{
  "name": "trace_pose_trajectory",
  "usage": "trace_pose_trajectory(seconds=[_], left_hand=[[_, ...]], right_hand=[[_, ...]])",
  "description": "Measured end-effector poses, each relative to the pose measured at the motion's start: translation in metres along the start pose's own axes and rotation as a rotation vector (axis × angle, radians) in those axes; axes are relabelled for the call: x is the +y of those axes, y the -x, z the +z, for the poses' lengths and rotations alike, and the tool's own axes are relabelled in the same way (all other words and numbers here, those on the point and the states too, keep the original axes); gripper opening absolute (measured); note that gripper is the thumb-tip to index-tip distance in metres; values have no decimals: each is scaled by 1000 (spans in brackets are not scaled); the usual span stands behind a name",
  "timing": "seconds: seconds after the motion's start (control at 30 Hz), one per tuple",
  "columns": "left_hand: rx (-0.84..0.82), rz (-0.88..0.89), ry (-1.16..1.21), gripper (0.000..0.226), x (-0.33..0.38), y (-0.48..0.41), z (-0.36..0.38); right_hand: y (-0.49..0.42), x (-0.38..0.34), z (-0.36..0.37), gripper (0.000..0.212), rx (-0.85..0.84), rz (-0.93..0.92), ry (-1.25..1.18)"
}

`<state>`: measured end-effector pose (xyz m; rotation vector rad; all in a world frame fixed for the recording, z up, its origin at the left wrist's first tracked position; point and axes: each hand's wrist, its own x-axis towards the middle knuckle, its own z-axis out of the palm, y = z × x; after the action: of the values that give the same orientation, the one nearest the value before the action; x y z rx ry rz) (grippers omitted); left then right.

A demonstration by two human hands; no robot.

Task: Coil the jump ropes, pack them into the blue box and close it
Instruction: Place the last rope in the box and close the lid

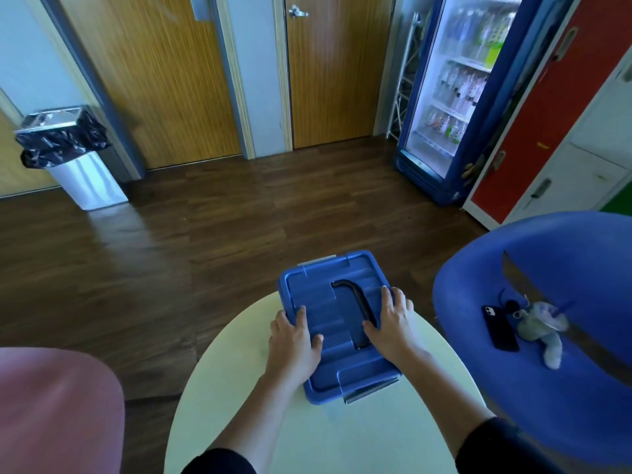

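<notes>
The blue box [345,367] lies on the round white table [342,436] with its lid on and a black carry handle [357,304] flat in the lid's recess. My left hand [294,340] rests palm down on the lid's left side, fingers spread over its edge. My right hand [393,323] presses flat on the lid's right side, beside the handle. A grey latch [371,390] shows at the near end and another [316,261] at the far end. No jump ropes are visible.
A blue chair [547,388] at the right holds a black phone [500,328] and a grey plush toy [543,326]. A pink seat [58,412] is at lower left. A bin [71,159], two doors and a drinks fridge [455,94] stand across the wooden floor.
</notes>
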<state>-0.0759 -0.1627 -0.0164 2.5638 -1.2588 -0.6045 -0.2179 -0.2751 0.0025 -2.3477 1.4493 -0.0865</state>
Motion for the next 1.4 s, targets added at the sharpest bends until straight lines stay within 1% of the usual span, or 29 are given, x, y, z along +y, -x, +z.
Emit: trace_pose_trajectory(seconds=[0.07,0.17,0.23,0.3,0.4,0.47,0.57,0.73,0.83,0.97,1.07,1.17,1.3,1.4], left_hand=[[14,-32,-57,68,5,0,-1],[113,-76,-142,66,16,-3,-6],[177,-69,-170,71,23,-13,-10],[198,-27,-197,74,29,-29,-14],[151,44,-233,74,36,-57,-18],[93,54,-242,77,37,-72,-16],[37,45,-331,85,34,-84,-6],[32,48,-350,88,34,-87,3],[13,42,-345,87,34,-87,4],[57,29,-305,86,29,-89,7],[98,4,-254,73,25,-92,11],[181,-57,-160,61,27,-99,9],[260,-157,-131,56,29,-116,1],[285,-178,-64,43,29,-124,4]], right_hand=[[-7,2,-2,79,-35,-16,6],[-17,2,-3,80,-86,-38,14],[-22,3,-2,82,-106,-41,11],[-25,6,1,82,-115,-54,7],[-28,11,5,80,-122,-73,0],[-31,13,6,78,-124,-84,-21],[-38,11,6,74,-121,-99,-49],[-72,-9,14,80,-26,-120,-74],[-102,-24,18,69,-15,-178,-64],[-136,-37,25,52,-3,-363,-10],[-149,-38,34,46,-34,-393,62],[-151,-35,41,42,10,-418,113],[-150,-32,46,34,52,-439,50],[-151,-28,49,24,105,-461,-49]])
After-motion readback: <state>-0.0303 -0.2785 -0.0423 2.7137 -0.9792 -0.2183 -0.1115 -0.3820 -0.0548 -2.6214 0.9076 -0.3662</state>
